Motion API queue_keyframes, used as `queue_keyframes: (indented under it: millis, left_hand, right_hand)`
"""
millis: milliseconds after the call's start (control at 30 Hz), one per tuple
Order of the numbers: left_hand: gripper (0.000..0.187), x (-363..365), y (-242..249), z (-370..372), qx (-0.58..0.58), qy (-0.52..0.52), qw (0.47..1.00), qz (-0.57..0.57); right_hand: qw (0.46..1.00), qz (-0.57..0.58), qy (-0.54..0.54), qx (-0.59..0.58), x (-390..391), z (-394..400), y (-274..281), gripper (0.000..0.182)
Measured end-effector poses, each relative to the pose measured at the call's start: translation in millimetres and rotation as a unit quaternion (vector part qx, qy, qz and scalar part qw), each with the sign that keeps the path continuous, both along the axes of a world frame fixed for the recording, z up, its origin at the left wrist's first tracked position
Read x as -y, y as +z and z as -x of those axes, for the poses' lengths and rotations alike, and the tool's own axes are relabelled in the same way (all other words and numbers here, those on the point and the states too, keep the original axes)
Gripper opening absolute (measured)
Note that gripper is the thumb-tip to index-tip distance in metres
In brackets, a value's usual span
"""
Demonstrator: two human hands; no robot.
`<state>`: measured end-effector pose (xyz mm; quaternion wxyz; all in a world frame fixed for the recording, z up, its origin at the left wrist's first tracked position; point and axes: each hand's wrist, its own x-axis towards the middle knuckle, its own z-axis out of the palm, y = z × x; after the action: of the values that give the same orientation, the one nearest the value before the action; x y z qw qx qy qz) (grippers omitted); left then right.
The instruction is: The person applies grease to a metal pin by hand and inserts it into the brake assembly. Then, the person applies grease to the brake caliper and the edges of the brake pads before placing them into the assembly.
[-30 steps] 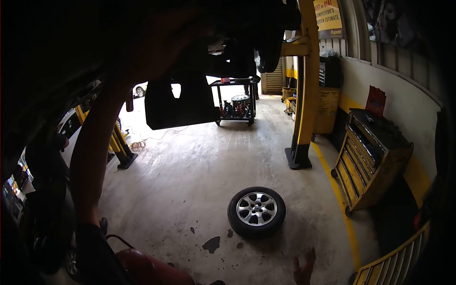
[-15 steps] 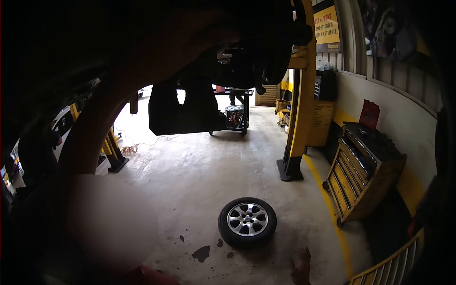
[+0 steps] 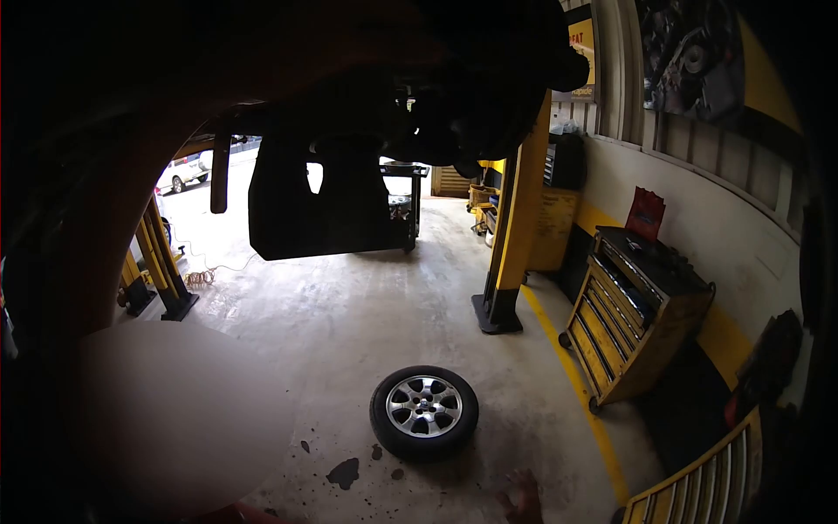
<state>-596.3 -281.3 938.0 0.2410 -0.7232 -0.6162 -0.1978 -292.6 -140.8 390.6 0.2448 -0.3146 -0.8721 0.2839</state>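
Observation:
A bare raised arm curves up the left side into the dark underside of a vehicle. It appears to be my left arm; its hand is lost in the dark, so its fingers and anything in them cannot be made out. Low at the bottom edge is my right hand [image 3: 524, 499], dim, with its fingers apart and nothing visible in them. Nearest to it, a wheel with a silver rim [image 3: 424, 407] lies flat on the concrete floor. A dark flat part [image 3: 327, 210] hangs from the vehicle.
At the right stand a yellow tool cabinet [image 3: 624, 327], a yellow lift post [image 3: 515, 227] and a slatted yellow panel [image 3: 698, 476]. Another post [image 3: 161, 262] and a coiled hose [image 3: 200, 278] are at the left. A blurred round area covers the lower left. Dark stains mark the floor.
The view has turned right, so the wheel, posts and cabinet appear farther left. My right hand also appears farther left and lower, its fingers more spread. The dark-clothed person at the left is no longer distinguishable.

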Motion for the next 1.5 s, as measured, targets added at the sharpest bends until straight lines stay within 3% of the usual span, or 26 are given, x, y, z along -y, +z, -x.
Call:
queue_keyframes:
  millis: [133,200,300,400,600,733,800,933,1000,1033,1100,1233,1300,1500]
  left_hand:
    - [0.026,4,-10,-10,-0.035,0.026,0.998,-0.033]
    - [0.023,9,-18,-22,-0.163,0.025,0.979,-0.124]
    - [0.020,4,-16,-5,-0.252,-0.006,0.956,-0.151]
    - [0.019,4,-21,-5,-0.273,0.011,0.944,-0.186]
    - [0.024,11,-25,-33,-0.250,0.136,0.950,-0.130]
    - [0.025,8,-23,-33,-0.217,0.146,0.956,-0.131]
    - [0.025,9,-10,-23,-0.151,0.113,0.981,-0.037]
    - [0.033,-2,-34,-6,-0.026,0.198,0.968,-0.149]
    - [0.030,-3,-37,-1,-0.157,0.211,0.950,-0.166]
    - [0.030,-3,-38,4,-0.156,0.211,0.951,-0.166]
    - [0.031,-4,-39,18,-0.343,0.148,0.896,-0.239]
    - [0.032,0,-30,24,-0.320,0.136,0.910,-0.228]
    - [0.028,9,-17,-6,-0.205,0.020,0.972,-0.115]
    - [0.030,19,-14,-26,-0.106,0.109,0.987,-0.045]
  right_hand:
    - [1.000,-0.011,-0.004,-0.026,-7,-1,-20,0.047]
    - [0.999,-0.024,0.003,-0.033,-6,3,-20,0.047]
    - [1.000,-0.013,-0.010,-0.014,-9,1,-17,0.047]
    - [0.999,0.039,-0.027,-0.002,-7,0,-10,0.046]
    - [0.999,0.023,-0.010,-0.031,-9,-9,-2,0.046]
    - [0.999,0.040,0.016,-0.004,-12,-3,-2,0.044]
    - [0.999,0.027,0.021,-0.013,-12,1,-2,0.044]
    - [0.999,0.007,0.042,-0.031,-6,8,5,0.044]
    - [0.998,0.004,0.040,-0.040,-3,9,5,0.044]
    - [0.999,0.015,0.030,-0.039,-2,6,1,0.044]
    - [0.999,0.039,0.009,-0.036,2,-1,-9,0.045]
    - [0.998,0.052,-0.007,-0.026,6,-9,-16,0.046]
    - [0.999,0.040,-0.008,-0.012,5,-15,-17,0.047]
    - [0.995,-0.061,0.021,-0.070,2,-21,-17,0.049]
